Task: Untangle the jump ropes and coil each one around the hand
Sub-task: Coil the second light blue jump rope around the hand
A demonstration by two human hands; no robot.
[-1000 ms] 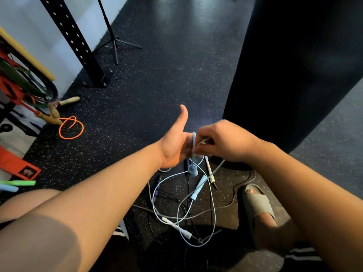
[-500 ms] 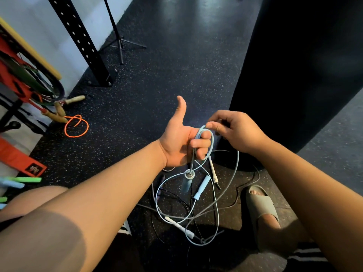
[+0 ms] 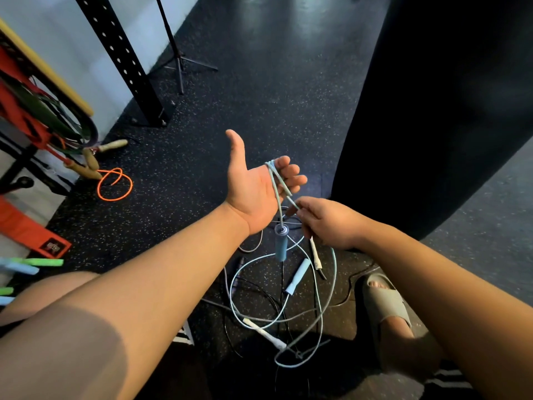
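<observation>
While the thin light-blue jump rope [image 3: 276, 189] loops over my left hand [image 3: 253, 194], grip released, my right hand [image 3: 328, 223] pinches it; cylindrical blue handle [image 3: 281, 245] hangs.

Dim room, soft glare on floor [image 3: 288, 39] — wide-angle bending at edges

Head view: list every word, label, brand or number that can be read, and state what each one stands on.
Black label on the red strap: pale print, too blurred to read.
No text shows on the blue jump rope, its handle, the sandal or the black upright.
</observation>
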